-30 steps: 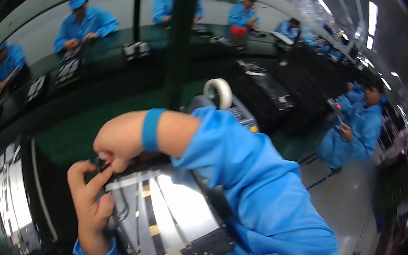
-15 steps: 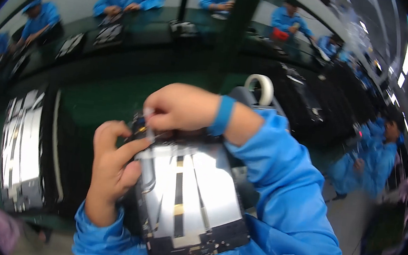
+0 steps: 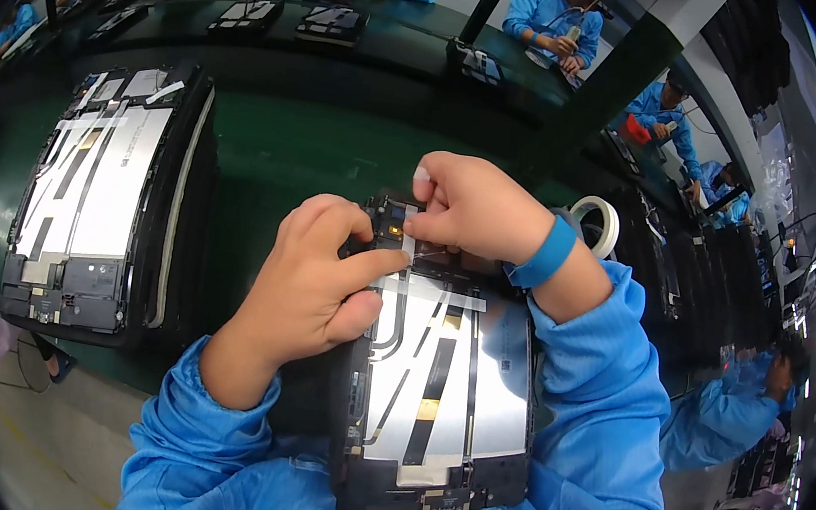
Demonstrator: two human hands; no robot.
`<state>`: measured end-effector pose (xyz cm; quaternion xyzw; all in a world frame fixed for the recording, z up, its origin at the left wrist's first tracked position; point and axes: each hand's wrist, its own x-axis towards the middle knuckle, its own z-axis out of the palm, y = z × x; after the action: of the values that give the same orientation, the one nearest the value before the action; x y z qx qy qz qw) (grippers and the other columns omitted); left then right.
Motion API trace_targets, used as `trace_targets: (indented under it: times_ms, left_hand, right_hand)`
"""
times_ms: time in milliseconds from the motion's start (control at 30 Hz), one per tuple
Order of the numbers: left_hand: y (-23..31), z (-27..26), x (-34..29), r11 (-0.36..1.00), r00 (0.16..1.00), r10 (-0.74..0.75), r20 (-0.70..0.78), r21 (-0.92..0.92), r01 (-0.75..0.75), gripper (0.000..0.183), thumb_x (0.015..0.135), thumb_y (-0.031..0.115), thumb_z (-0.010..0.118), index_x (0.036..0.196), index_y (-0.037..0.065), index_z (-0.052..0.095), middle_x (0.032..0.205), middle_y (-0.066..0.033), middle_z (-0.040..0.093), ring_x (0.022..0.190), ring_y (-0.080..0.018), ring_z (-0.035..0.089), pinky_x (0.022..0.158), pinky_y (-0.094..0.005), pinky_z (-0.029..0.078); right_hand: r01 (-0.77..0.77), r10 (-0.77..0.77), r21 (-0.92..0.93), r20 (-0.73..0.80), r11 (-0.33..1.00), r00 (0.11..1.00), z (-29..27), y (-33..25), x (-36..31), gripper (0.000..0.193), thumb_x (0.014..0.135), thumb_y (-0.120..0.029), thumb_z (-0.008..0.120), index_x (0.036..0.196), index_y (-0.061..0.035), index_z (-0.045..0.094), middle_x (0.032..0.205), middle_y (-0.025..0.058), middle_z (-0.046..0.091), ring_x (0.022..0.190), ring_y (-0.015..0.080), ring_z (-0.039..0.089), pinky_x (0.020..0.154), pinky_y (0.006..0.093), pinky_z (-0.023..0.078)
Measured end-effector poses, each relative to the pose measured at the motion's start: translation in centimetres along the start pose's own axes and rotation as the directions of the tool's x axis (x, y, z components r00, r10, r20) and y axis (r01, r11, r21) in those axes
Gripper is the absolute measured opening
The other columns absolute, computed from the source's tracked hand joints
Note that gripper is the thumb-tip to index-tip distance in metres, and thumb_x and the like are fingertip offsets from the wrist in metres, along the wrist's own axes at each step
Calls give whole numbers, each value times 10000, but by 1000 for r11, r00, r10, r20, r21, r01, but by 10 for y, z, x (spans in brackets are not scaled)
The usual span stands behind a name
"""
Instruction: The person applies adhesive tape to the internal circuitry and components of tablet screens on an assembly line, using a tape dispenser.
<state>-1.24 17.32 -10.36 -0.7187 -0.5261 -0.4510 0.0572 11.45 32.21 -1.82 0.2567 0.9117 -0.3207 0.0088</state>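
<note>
An opened tablet (image 3: 504, 387) lies in front of me, tilted slightly, with silver battery panels and black boards showing. A pale tape strip (image 3: 468, 302) crosses the top of its battery. A shorter pale strip (image 3: 408, 245) runs along the upper board. My left hand (image 3: 319, 285) is open at the tablet's upper left, its index fingertip on the lower end of that short strip and its thumb apart. Over the upper board, my right hand (image 3: 479, 208) has curled fingers, with the thumb against the short strip. Whether anything is pinched there I cannot make out.
A stack of similar opened tablets (image 3: 103, 190) stands on the green table (image 3: 270, 139) to the left. A white tape roll (image 3: 596, 226) stands beyond my right wrist. Across a dark bench (image 3: 395, 12), several people in blue handle devices. A green post (image 3: 611, 67) rises ahead.
The view has shifted, bringing the left stack closer and the tablet to the right. My right thumb and index finger, earlier together at a pale strip, now stand apart. Both hands stay at the upper board.
</note>
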Motion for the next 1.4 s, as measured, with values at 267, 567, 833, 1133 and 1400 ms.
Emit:
trace_targets:
  times_ms: [267, 567, 833, 1133, 1400]
  left_hand:
    - [-1, 1, 3, 999, 998, -22, 55, -41, 24, 381, 745, 326, 465, 974, 82, 646, 971, -150, 474, 1011, -352, 448, 918, -438, 341]
    - [33, -16, 8, 957, 986, -164, 4, -243, 160, 740, 775, 566, 557, 1209, -27, 468, 1055, -166, 494, 984, -299, 486, 886, -370, 379]
    - [100, -14, 31, 960, 998, 63, 18, -274, -56, 153, 645, 127, 749, 678, 32, 634, 626, -58, 563, 590, -196, 522, 537, -294, 385]
    - [125, 1, 62, 963, 929, 100, 356, -269, 0, 163, 649, 79, 747, 792, 32, 687, 660, -82, 602, 599, -215, 572, 574, -301, 444]
    - [95, 11, 111, 1000, 747, -23, 665, 6, 26, 442, 730, 14, 622, 1169, 26, 572, 1010, -131, 557, 921, -257, 551, 805, -332, 449]
  right_hand:
    - [-42, 36, -15, -248, 999, 968, 12, 5, -5, 362, 640, -211, 792, 781, -19, 519, 676, 137, 589, 617, 247, 588, 543, 336, 457]
    - [389, -430, -194, -258, 900, 865, 28, -9, -86, 170, 872, -254, 519, 815, -106, 580, 711, 108, 605, 684, 316, 598, 594, 407, 466]
    - [454, -512, -237, -442, 859, 737, 45, 5, -154, 177, 819, -267, 601, 855, -94, 610, 707, 97, 607, 628, 286, 588, 544, 375, 453]
    - [519, -479, -176, -695, 836, 536, 52, 43, -185, 100, 742, -110, 676, 809, -63, 619, 680, 82, 606, 598, 262, 596, 529, 340, 461]
    - [497, 77, 559, -712, 664, 698, 58, 86, -188, 56, 888, -69, 551, 901, -14, 552, 754, 39, 595, 726, 93, 575, 628, 243, 464]
